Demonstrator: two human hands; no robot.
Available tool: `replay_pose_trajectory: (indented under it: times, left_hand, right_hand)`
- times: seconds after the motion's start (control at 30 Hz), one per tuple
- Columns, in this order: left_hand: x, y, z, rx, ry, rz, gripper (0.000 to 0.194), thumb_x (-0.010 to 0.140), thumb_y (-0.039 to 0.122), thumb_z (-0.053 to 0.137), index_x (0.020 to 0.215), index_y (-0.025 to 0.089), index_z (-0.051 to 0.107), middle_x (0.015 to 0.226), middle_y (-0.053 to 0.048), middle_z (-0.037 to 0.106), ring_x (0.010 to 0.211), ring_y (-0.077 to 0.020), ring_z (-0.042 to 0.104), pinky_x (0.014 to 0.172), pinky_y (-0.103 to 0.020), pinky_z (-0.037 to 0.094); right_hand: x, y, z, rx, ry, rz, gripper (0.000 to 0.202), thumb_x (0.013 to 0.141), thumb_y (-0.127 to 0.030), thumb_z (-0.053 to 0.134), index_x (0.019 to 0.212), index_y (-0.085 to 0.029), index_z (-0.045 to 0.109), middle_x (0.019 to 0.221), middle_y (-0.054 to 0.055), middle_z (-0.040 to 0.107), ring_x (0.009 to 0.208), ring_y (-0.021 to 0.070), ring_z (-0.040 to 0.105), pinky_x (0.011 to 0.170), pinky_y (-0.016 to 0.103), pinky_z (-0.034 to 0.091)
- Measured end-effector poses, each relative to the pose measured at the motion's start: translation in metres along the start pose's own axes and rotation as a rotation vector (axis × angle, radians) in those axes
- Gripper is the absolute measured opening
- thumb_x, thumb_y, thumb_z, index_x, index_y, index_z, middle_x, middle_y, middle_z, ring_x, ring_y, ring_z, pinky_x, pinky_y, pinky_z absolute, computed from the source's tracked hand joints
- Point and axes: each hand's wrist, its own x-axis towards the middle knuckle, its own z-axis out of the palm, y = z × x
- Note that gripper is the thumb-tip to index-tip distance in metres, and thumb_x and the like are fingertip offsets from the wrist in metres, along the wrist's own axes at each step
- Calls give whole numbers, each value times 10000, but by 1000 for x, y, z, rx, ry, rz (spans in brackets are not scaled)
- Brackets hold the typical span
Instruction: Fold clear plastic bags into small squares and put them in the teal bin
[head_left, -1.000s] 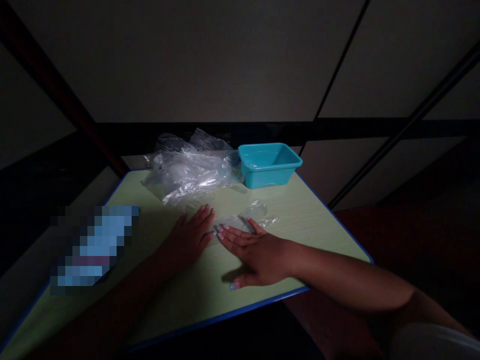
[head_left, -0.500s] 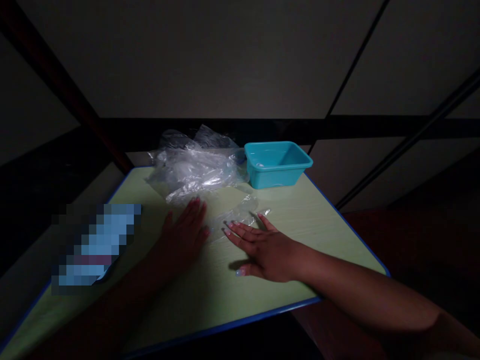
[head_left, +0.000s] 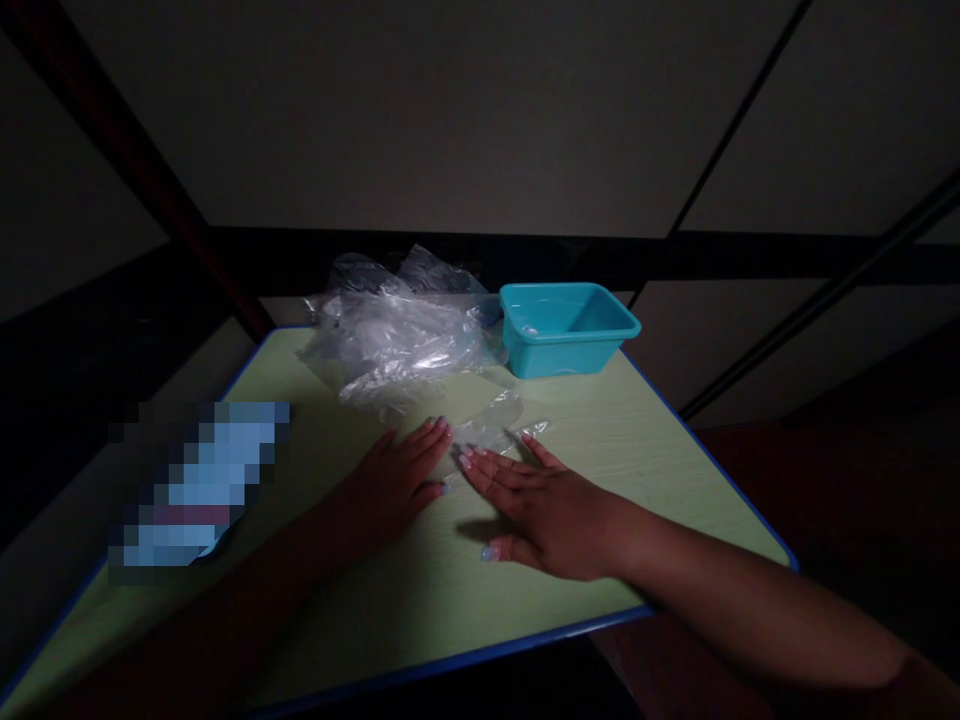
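Observation:
A small clear plastic bag [head_left: 491, 420] lies flat on the table, partly under my fingers. My right hand [head_left: 551, 505] rests palm down over its near edge, fingers stretched out and thumb apart. From the left, my left hand [head_left: 401, 475] reaches to the bag's left edge, its fingers extended and its thumb spread. The two hands' fingertips nearly meet. Neither hand grips anything. Behind them sits a loose heap of crumpled clear plastic bags [head_left: 405, 335].
A turquoise plastic basin [head_left: 570, 355] stands at the back right, beside the heap. On the left lies a blurred-out bluish object [head_left: 202, 485]. The pale green table [head_left: 450, 590] has a blue edge, and dark panels rise behind it.
My left hand has shifted right, toward my right hand, off the front of the heap. My right hand stays on the small bag. The whole view has moved slightly.

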Motion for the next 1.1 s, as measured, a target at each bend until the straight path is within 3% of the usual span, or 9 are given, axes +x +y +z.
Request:
replay_pose_trajectory:
  times: [0.17, 0.37, 0.57, 0.83, 1.1]
  left_hand:
    - [-3, 4, -1, 39, -6, -52, 561, 972, 366, 312, 1482, 135, 324, 1546, -125, 299, 1429, -268, 288, 1099, -529, 306]
    - [-7, 3, 10, 81, 76, -99, 563, 967, 371, 309, 1486, 156, 329, 1541, -120, 325, 1418, -278, 312, 1097, -522, 302]
    - [-7, 6, 6, 52, 39, -120, 572, 965, 390, 293, 1479, 146, 346, 1534, -130, 331, 1412, -284, 324, 1084, -538, 310]
    - [-6, 10, 4, 23, 22, -162, 568, 957, 378, 312, 1482, 164, 342, 1542, -118, 324, 1418, -282, 312, 1087, -533, 306]
    - [-7, 10, 3, 36, 32, -150, 555, 966, 357, 322, 1487, 166, 327, 1546, -113, 309, 1421, -284, 304, 1083, -559, 308]
  right_hand:
    - [1, 1, 0, -3, -38, -2, 790, 952, -593, 359, 1530, -110, 120, 1572, 140, 110, 1463, 254, 121, 1166, 528, -67]
    - [5, 8, 0, -7, 4, 43, 795, 949, -601, 365, 1539, -144, 91, 1579, 132, 91, 1468, 249, 91, 1154, 533, -90]
    - [8, 10, -2, -26, 10, 54, 774, 961, -595, 338, 1537, -138, 95, 1576, 118, 115, 1468, 224, 112, 1148, 536, -100]
    - [12, 20, -7, -122, 69, 307, 828, 942, -643, 279, 1527, -70, 158, 1560, 183, 138, 1448, 343, 132, 1141, 619, 68]
    - [14, 30, -13, -163, 58, 454, 867, 935, -639, 279, 1510, -1, 166, 1544, 236, 141, 1450, 327, 139, 1142, 602, 102]
